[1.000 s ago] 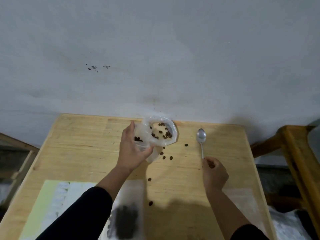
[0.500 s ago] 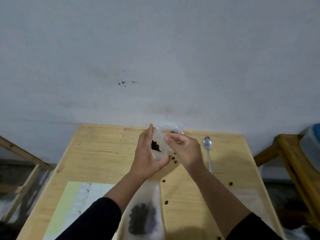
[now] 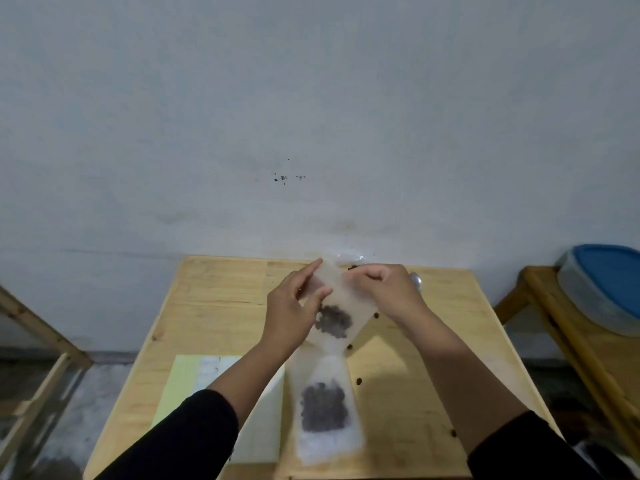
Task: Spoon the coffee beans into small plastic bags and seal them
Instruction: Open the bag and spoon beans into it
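Wooden table (image 3: pixel 214 306) at centre frame: left hand (image 3: pixel 294 306) and right hand (image 3: pixel 384 292) pinch the bag (image 3: pixel 341 306) top, likely to seal beans (image 3: pixel 333 321) in.

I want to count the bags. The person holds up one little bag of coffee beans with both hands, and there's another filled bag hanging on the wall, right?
Not quite. The left hand and right hand do hold up one small bag of beans, but the head view shows the other filled bag lying flat on the wooden table, near the person, not hanging on the wall.
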